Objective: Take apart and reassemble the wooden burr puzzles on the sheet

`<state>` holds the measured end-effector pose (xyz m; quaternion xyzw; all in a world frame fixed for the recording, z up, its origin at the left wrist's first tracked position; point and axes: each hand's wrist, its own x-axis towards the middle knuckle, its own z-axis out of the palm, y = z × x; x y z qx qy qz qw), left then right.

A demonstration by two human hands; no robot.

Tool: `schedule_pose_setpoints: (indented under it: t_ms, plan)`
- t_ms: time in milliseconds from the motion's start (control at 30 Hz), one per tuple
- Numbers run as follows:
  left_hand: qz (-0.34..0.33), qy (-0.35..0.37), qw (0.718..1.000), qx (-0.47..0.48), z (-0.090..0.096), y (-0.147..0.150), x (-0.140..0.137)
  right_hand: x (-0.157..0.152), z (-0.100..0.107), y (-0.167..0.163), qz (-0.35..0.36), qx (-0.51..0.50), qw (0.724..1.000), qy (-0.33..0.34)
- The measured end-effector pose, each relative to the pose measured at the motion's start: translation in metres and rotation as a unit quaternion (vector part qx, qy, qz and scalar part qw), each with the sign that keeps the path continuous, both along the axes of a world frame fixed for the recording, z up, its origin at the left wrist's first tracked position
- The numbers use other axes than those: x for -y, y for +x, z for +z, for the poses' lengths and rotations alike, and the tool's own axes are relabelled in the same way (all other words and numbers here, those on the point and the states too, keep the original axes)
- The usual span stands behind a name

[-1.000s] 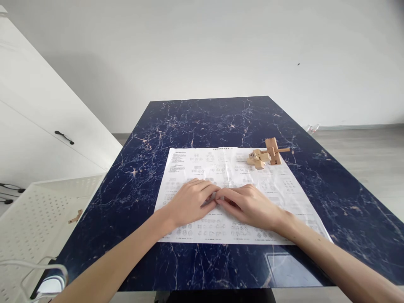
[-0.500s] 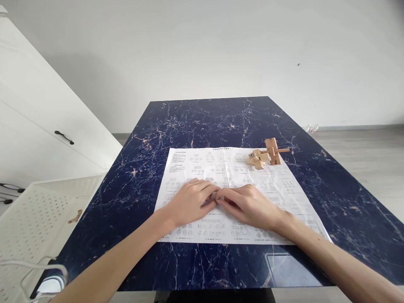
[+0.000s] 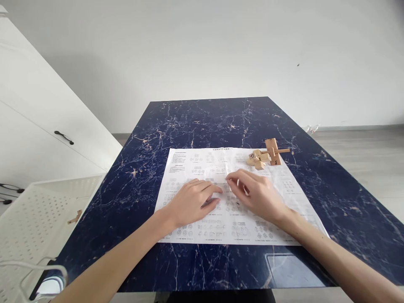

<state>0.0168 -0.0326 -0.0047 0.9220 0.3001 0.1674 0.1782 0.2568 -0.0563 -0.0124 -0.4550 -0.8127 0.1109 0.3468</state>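
A printed sheet (image 3: 225, 219) is spread beneath both hands, its long axis laid from nine to three o'clock. Its middle is partly covered by the left hand (image 3: 193, 203), set palm down with thumb and forefinger parted; nothing is seen in its grip. At three o'clock from it, just apart, the right hand (image 3: 254, 191) is loosely curled, its thumb and finger tips nearly met; whether anything is pinched cannot be told. A wooden block puzzle (image 3: 259, 158) and a wooden cross (image 3: 273, 156) are placed at one o'clock from the right hand, the nearer one. All are borne by a dark-blue table (image 3: 202, 122).
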Motion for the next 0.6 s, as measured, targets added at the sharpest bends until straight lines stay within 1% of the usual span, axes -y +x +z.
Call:
schedule_pose_setpoints:
  t_ms: [100, 200, 433, 600]
  plan:
    - [0.002, 0.001, 1.000, 0.002, 0.000, -0.001, 0.000, -0.004, 0.002, 0.003, -0.082, -0.079, 0.993, 0.015]
    - [0.002, 0.005, 1.000, 0.005, -0.001, -0.001, 0.000, -0.006, 0.001, 0.005, -0.132, -0.130, 0.983, 0.001]
    - [0.003, 0.006, 1.000, 0.003, -0.002, -0.001, 0.000, -0.009, -0.007, 0.007, -0.150, -0.153, 0.974, -0.070]
    - [0.003, 0.004, 1.000, 0.000, -0.002, -0.001, 0.000, -0.011, -0.010, 0.007, -0.152, -0.177, 0.967, -0.103]
